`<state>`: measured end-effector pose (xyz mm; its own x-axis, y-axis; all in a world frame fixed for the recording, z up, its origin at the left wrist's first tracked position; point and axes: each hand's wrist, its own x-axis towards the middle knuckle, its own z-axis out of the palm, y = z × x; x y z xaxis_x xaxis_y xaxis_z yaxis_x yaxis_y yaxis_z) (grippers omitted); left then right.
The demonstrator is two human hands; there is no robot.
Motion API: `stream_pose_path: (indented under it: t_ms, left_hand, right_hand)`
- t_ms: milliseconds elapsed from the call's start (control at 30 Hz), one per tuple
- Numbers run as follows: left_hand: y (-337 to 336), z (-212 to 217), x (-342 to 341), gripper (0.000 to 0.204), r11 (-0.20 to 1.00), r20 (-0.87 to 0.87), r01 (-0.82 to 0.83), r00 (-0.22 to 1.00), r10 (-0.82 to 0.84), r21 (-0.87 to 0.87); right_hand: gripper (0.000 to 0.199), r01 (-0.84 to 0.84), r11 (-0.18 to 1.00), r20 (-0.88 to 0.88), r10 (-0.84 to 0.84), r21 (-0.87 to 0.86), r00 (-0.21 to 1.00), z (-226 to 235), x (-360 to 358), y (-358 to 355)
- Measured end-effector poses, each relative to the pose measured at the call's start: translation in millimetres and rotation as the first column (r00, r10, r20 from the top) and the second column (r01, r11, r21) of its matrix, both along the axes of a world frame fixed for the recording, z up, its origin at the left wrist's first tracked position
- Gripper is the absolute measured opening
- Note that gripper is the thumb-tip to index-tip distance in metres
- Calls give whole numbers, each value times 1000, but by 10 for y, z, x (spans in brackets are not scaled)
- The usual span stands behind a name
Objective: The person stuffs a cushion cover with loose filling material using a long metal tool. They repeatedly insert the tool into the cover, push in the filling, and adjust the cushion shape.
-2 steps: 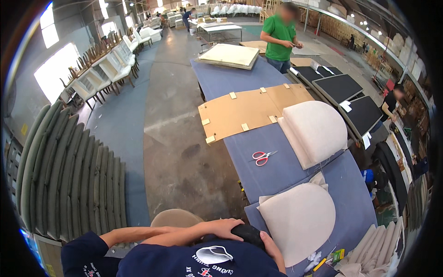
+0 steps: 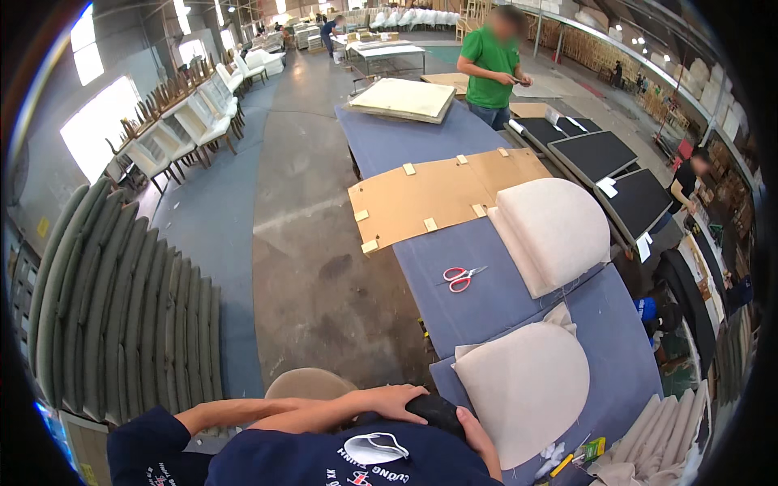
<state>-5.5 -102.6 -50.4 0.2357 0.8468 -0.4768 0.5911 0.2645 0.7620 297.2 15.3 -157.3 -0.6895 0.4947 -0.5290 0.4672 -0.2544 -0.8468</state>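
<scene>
Low in the view, my left hand (image 2: pixel 397 402) curls over the left side of a dark, rounded black thing (image 2: pixel 438 413), close to my body. My right hand (image 2: pixel 474 431) grips its right side, with only part of the fingers showing. I cannot make out what kind of thing it is. Beside my right hand, a beige, rounded fabric-covered cushion (image 2: pixel 527 389) lies on the blue-covered table (image 2: pixel 478 320). Farther along lies a second beige cushion (image 2: pixel 555 231), with red-handled scissors (image 2: pixel 460 279) to its left.
A brown board with small pale blocks (image 2: pixel 429 190) spans the table; pale panels (image 2: pixel 403 99) lie behind it. Grey-green cushions (image 2: pixel 121 324) are stacked at left. A round beige seat (image 2: pixel 309 382) stands near my forearms. A person in green (image 2: pixel 490 69) stands at the far side.
</scene>
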Motion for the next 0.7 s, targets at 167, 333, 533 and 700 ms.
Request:
stream_pose_path:
  t_ms: [167, 333, 533, 700]
  left_hand:
    - [22, 118, -90, 83, 999, 23, 35, 999, -34, -21]
    - [44, 133, -237, 68, 996, 2, 47, 999, -47, -70]
    - [-152, -74, -386, 59, 997, -10, 78, 997, -78, 7]
    - [-456, 302, -405, 46, 996, -81, -87, 993, 88, 17]
  right_hand:
    - [59, -37, 998, 22, 36, 60, 999, 153, -41, 4]
    - [53, -51, 997, -7, 52, 55, 999, 373, -178, 15]
    - [40, -75, 996, -132, 81, 51, 988, 241, -154, 38]
    - [51, -29, 999, -96, 32, 35, 995, 383, 3, 4]
